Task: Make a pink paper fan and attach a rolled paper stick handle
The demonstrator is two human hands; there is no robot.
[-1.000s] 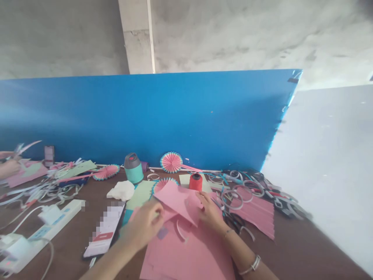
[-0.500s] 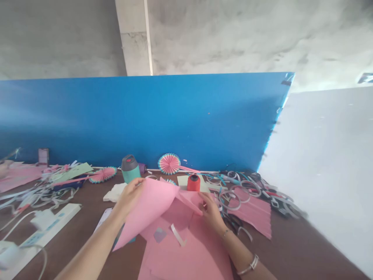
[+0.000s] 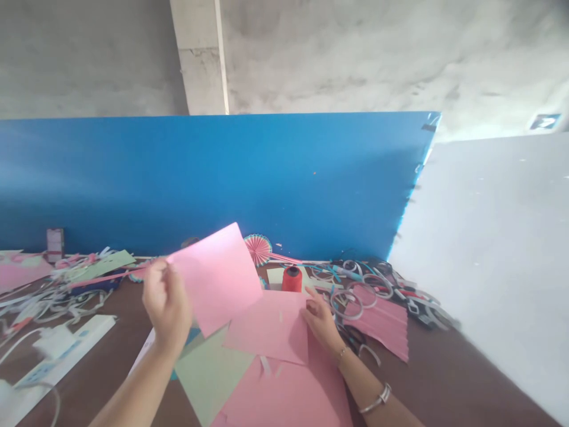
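My left hand is closed on the left corner of a pink paper sheet, which is lifted and tilted above the table. At the right edge of a second pink sheet, my right hand pinches the paper between thumb and fingers. Under these lie a pale green sheet and more pink paper, with a small white paper strip on top. Just behind the second sheet stands a red thread spool.
A pink pleated paper fan leans by the blue partition. To the right are tangled bands and rings and a creased pink sheet. A white power strip, paper strips and a phone are at left.
My left hand has swung left and up with its pink sheet, drawing it apart from the second one. The green sheet has come into view. My right hand stays near the same spot.
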